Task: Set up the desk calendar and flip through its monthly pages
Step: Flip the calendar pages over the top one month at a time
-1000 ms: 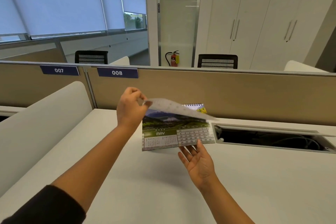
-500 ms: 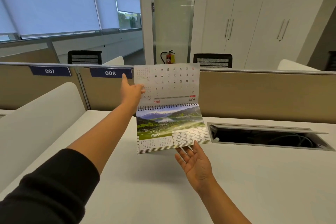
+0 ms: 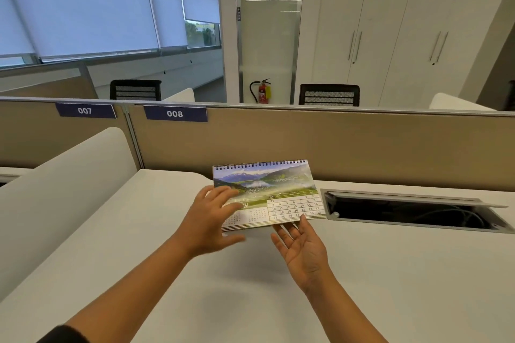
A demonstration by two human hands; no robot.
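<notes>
The spiral-bound desk calendar [image 3: 278, 189] is up near the beige partition, its front page showing a mountain landscape above a date grid. My right hand [image 3: 302, 250] is palm up under its lower right edge, with the thumb on the front of the page and the fingers beneath, holding it. In front of the calendar's lower left corner is my left hand [image 3: 211, 220], blurred, its fingers spread and covering the month name there. It grips nothing.
The white desk [image 3: 390, 273] ends at a beige partition [image 3: 362, 145] labelled 007 and 008. An open cable tray [image 3: 412, 211] is sunk into the desk right of the calendar. A white curved divider [image 3: 64, 184] borders the left side.
The page my left hand was lifting has gone over the spiral to the back. My left hand has dropped from the top to the calendar's lower left front. My right hand stays under the edge.
</notes>
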